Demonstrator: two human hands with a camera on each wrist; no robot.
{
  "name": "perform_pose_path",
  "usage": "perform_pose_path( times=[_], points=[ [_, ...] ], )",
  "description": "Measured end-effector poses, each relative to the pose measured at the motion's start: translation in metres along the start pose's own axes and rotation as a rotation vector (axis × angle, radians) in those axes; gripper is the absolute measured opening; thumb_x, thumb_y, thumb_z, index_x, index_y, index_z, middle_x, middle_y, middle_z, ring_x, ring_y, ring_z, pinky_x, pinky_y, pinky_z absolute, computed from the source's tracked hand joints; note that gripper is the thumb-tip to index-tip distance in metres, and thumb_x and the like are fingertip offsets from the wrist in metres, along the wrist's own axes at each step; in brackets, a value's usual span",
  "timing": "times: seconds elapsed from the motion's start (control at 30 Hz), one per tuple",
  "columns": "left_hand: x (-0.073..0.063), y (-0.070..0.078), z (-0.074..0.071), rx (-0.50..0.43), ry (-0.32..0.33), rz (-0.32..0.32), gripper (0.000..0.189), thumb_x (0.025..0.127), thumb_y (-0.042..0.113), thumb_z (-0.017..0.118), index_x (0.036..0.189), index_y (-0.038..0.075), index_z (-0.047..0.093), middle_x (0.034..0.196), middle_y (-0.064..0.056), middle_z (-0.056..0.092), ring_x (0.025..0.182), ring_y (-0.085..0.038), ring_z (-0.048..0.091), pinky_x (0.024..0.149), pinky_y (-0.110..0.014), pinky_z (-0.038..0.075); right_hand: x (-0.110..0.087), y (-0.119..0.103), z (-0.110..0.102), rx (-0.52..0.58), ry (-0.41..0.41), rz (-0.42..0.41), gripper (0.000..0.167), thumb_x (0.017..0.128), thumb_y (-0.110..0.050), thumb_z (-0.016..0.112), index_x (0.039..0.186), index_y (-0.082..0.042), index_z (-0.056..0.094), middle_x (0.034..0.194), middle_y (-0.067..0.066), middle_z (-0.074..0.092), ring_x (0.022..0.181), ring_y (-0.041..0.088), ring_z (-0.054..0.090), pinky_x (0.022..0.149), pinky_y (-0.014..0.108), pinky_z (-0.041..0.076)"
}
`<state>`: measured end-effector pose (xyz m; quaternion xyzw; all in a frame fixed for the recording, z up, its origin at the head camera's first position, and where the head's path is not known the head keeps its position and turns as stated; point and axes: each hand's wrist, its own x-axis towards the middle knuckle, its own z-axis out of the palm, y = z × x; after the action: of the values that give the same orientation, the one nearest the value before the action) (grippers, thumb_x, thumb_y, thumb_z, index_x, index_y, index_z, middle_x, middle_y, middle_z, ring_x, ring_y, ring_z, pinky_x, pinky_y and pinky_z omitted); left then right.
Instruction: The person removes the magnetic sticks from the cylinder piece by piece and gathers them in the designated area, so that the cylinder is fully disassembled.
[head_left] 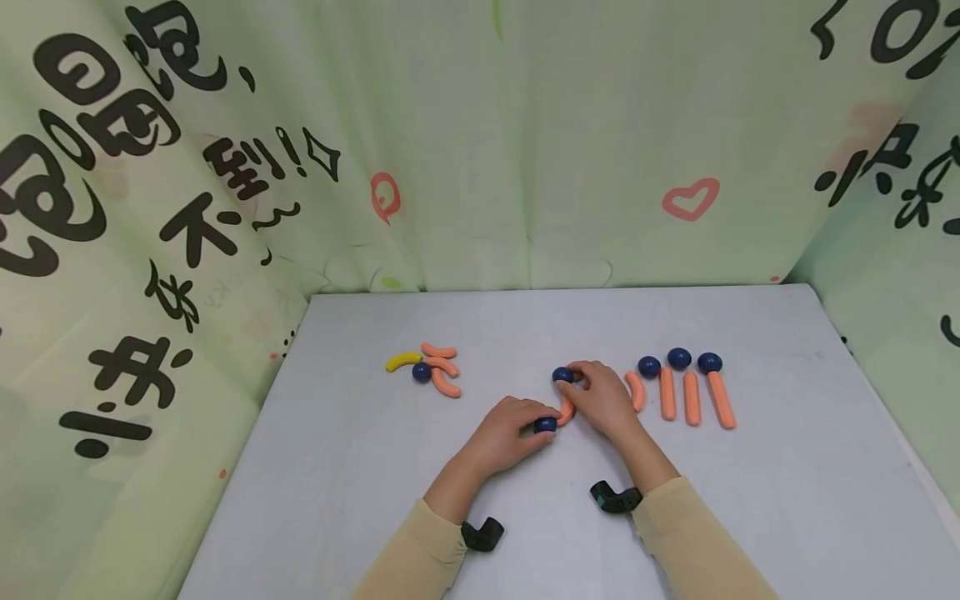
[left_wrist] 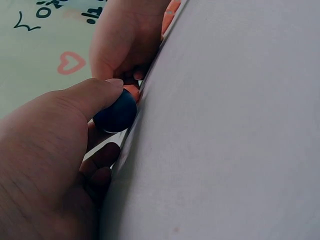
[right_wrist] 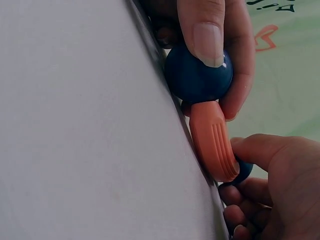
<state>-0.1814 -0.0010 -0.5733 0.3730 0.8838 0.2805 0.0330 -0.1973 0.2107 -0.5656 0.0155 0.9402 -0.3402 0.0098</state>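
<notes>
My left hand [head_left: 510, 429] pinches a dark blue ball [left_wrist: 117, 114] between thumb and fingers, low over the table. Just up and to the right, my right hand [head_left: 603, 402] holds another dark blue ball [right_wrist: 197, 75], its thumb across the top. Between the two balls lies a curved orange stick [right_wrist: 210, 137] with grooves along one side. One end of it meets the right hand's ball; the other end is right at the left hand's ball. In the head view the hands partly cover the stick and both balls.
Right of my hands are another curved orange stick [head_left: 635, 391] and several straight orange sticks [head_left: 692, 398], with blue balls [head_left: 678, 358] at or near their upper ends. Farther left sits a cluster of curved orange sticks [head_left: 446, 383], a yellow curved stick [head_left: 403, 361] and a blue ball [head_left: 422, 372].
</notes>
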Motion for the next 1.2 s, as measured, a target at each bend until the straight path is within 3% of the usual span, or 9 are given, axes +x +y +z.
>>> perform_pose_path(
  times=[0.57,0.87,1.2],
  points=[
    [0.000,-0.001,0.001,-0.019,0.009,-0.006,0.033,0.097,0.042,0.062,0.128,0.031,0.064,0.124,0.012,0.068,0.111,-0.006,0.060,0.096,-0.025,0.045,0.002,-0.005,0.000,0.046,0.007,0.096,0.061,0.096,-0.054,0.055,0.133,-0.005,0.058,0.115,0.014,0.065,0.098,0.028,0.057,0.081,0.040,0.048],
    [0.000,-0.004,0.004,-0.015,0.014,-0.014,0.034,0.097,0.043,0.060,0.129,0.032,0.063,0.125,0.012,0.067,0.111,-0.007,0.060,0.097,-0.026,0.045,0.005,-0.003,-0.001,0.039,-0.010,0.092,0.057,0.096,-0.050,0.057,0.133,-0.006,0.058,0.114,0.013,0.064,0.095,0.026,0.057,0.078,0.036,0.045],
    [-0.001,-0.003,0.005,-0.010,-0.009,-0.076,0.035,0.097,0.046,0.060,0.130,0.036,0.062,0.127,0.014,0.066,0.114,-0.009,0.057,0.100,-0.027,0.046,0.010,0.002,-0.025,0.070,-0.059,0.093,0.056,0.097,-0.046,0.058,0.139,-0.011,0.052,0.124,0.014,0.062,0.106,0.029,0.059,0.080,0.039,0.051]
  ],
)
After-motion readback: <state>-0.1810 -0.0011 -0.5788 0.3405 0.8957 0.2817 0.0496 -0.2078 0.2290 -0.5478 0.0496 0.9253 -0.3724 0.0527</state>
